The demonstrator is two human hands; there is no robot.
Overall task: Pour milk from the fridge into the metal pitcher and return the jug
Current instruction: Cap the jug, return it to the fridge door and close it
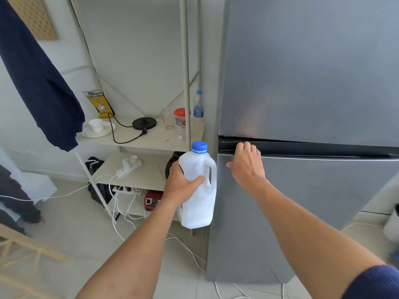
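A white plastic milk jug with a blue cap is upright in my left hand, which grips its body just left of the fridge. The grey two-door fridge fills the right side, both doors closed. My right hand rests on the lower door's top edge, fingers curled into the dark handle groove between the doors. No metal pitcher is in view.
A pale shelf rack stands left of the fridge with a cup and saucer, a black kettle base, a red-lidded jar and a water bottle. Power strips and white cables lie below. A dark blue garment hangs at the left.
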